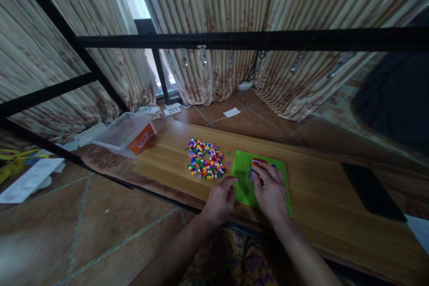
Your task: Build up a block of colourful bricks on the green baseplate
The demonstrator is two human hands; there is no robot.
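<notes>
A green studded baseplate (pixel 244 167) lies on a wooden table (pixel 311 187). A few small bricks, red and blue among them (pixel 260 161), sit on its far part. My right hand (pixel 271 191) rests on the plate with its fingers bent down over those bricks; whether it holds one is hidden. My left hand (pixel 220 197) lies at the plate's left edge, fingers curled, thumb touching the plate. A loose heap of small coloured bricks (pixel 205 159) lies to the left of the plate.
A clear plastic box with an orange label (pixel 129 134) lies tipped at the table's left end. A dark flat object (pixel 371 191) lies on the right. A black metal frame (pixel 234 39) crosses above. Curtains hang behind; papers lie on the tiled floor.
</notes>
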